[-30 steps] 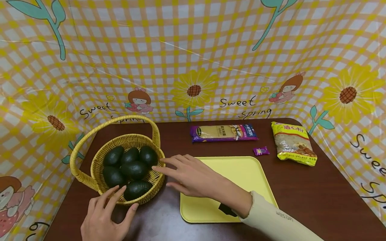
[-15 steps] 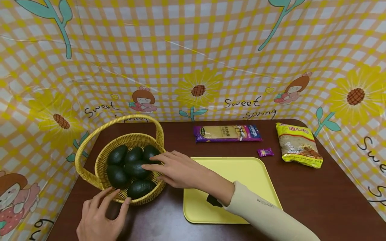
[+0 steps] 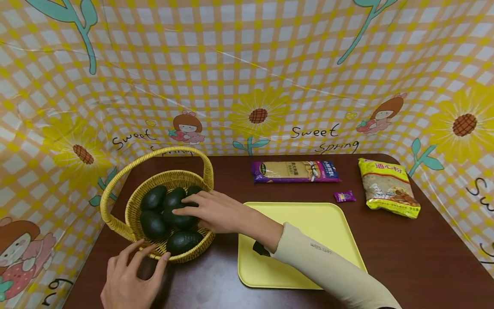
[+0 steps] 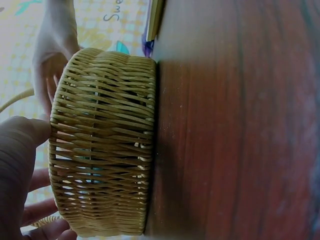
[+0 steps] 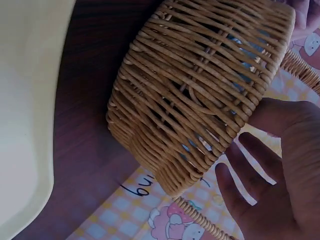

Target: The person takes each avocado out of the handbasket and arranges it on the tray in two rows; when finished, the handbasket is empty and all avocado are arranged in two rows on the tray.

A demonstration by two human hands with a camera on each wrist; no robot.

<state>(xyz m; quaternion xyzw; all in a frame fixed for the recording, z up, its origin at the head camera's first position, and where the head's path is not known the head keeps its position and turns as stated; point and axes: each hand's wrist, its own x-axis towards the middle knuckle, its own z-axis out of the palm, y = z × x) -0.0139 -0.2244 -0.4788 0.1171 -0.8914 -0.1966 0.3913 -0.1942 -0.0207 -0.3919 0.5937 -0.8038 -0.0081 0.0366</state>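
In the head view, dark green avocados (image 3: 184, 243) lie in a yellow woven basket (image 3: 129, 210) with a tall handle (image 3: 154, 153). My left hand (image 3: 129, 274) is at the near rim, its thumb and fingertips touching the wicker. The left wrist view has that thumb (image 4: 35, 131) right at the basket's (image 4: 105, 145) edge. My right hand (image 3: 218, 211) reaches over the right rim, fingers extended above the avocados at the back right and partly covering them. In the right wrist view the right hand's fingers (image 5: 252, 165) are spread beyond the basket rim (image 5: 245, 115).
A yellow tray (image 3: 308, 214) lies right of the basket, under the right forearm. Behind it are a purple pasta packet (image 3: 295, 171) and a small purple sachet (image 3: 344, 196). A yellow macaroni bag (image 3: 387, 187) sits at the right. Patterned cloth (image 3: 251, 51) encloses the dark table (image 3: 417, 257).
My right hand has moved left, from beside the basket rim to over the avocados. The left hand has stayed at the near rim, with its fingers slightly shifted. The view has turned slightly left.
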